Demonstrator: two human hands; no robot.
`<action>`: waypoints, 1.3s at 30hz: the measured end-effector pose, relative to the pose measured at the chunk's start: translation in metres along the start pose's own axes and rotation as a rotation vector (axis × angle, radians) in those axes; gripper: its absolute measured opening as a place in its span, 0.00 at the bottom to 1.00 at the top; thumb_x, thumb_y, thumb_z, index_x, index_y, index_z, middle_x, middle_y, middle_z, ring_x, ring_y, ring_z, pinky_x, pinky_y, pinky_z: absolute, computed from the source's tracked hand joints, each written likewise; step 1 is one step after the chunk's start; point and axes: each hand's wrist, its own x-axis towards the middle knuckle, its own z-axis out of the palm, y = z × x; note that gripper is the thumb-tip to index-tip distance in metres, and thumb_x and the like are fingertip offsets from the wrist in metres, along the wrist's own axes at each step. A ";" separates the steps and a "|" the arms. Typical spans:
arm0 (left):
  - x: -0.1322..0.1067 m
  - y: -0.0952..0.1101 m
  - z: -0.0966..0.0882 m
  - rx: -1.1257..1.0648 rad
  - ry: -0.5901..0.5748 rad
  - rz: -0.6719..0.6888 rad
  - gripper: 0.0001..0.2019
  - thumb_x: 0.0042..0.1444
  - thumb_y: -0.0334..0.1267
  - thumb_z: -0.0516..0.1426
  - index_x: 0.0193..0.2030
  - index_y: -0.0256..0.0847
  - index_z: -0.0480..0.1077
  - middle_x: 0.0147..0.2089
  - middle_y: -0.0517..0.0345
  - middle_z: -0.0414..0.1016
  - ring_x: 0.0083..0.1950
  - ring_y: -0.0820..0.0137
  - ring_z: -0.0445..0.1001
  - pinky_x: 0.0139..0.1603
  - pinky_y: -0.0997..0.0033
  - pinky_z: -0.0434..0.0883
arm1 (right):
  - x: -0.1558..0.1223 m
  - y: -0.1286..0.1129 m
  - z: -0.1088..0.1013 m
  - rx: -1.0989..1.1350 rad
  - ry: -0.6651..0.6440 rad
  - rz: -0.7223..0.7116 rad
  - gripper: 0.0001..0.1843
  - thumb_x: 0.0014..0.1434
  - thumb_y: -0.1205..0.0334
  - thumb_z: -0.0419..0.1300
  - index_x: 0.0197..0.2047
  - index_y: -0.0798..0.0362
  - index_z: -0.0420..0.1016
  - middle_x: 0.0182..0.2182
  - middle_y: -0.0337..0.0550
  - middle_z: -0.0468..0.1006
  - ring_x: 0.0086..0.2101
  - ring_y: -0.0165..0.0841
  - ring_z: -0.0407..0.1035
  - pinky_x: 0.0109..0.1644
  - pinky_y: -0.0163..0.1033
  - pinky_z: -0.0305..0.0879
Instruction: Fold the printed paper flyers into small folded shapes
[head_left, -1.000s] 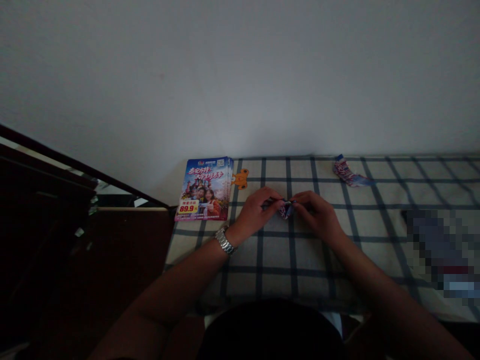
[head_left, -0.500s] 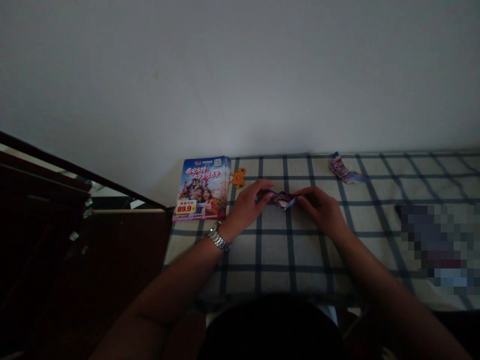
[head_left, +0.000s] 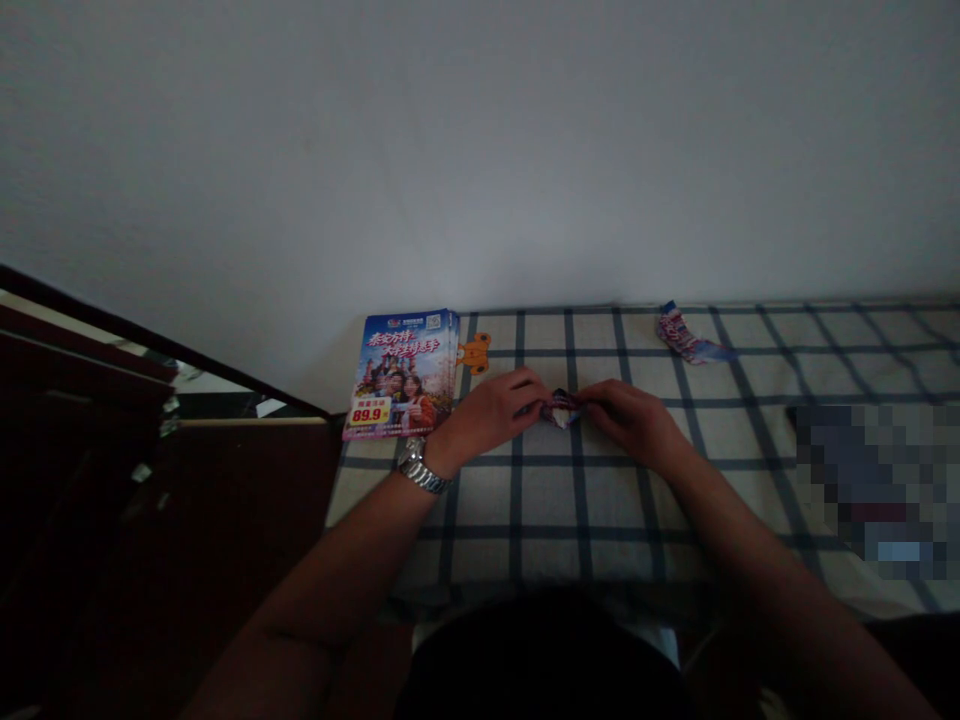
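Between my two hands is a small piece of crumpled printed paper [head_left: 561, 410], blue, red and white. My left hand [head_left: 501, 408], with a metal watch [head_left: 421, 467] on its wrist, pinches the paper's left end. Its right end is pinched by my right hand [head_left: 628, 415]. Both hands rest low over the checked tablecloth [head_left: 547, 490]. Farther back to the right lies a second crumpled, twisted paper [head_left: 686, 335] in similar colours. A stack of printed flyers [head_left: 397, 375] lies left of my hands, its top sheet face up.
An orange bear-shaped figure [head_left: 474, 353] shows beside the flyer stack. A pale wall [head_left: 480, 150] rises along the table's back edge. At the right lies a pixelated dark item [head_left: 862, 480]. Dark reddish furniture [head_left: 82, 400] stands to the left, beyond the table's edge.
My hands have come closer together, and the paper between them is bunched more tightly. Its white opening has narrowed. The flyers and the other crumpled paper stay in place.
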 end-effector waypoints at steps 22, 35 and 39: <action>-0.001 0.001 0.007 0.102 -0.068 0.042 0.12 0.67 0.38 0.63 0.56 0.43 0.73 0.55 0.51 0.74 0.54 0.62 0.75 0.54 0.60 0.75 | 0.000 0.004 0.012 -0.146 -0.069 -0.133 0.12 0.68 0.61 0.63 0.54 0.43 0.78 0.50 0.49 0.78 0.48 0.43 0.77 0.51 0.49 0.78; -0.001 -0.002 0.008 -0.093 0.046 -0.036 0.15 0.67 0.41 0.63 0.58 0.44 0.69 0.56 0.52 0.73 0.57 0.64 0.76 0.58 0.59 0.77 | 0.001 0.003 0.009 0.080 0.057 -0.054 0.12 0.65 0.60 0.67 0.51 0.44 0.76 0.50 0.48 0.80 0.50 0.44 0.78 0.54 0.53 0.78; -0.001 -0.001 0.011 -0.079 0.096 -0.036 0.16 0.66 0.42 0.64 0.58 0.44 0.69 0.55 0.52 0.74 0.56 0.63 0.77 0.58 0.58 0.77 | 0.000 0.003 0.011 0.099 0.055 -0.042 0.15 0.64 0.60 0.68 0.53 0.44 0.75 0.53 0.49 0.79 0.53 0.45 0.77 0.56 0.55 0.79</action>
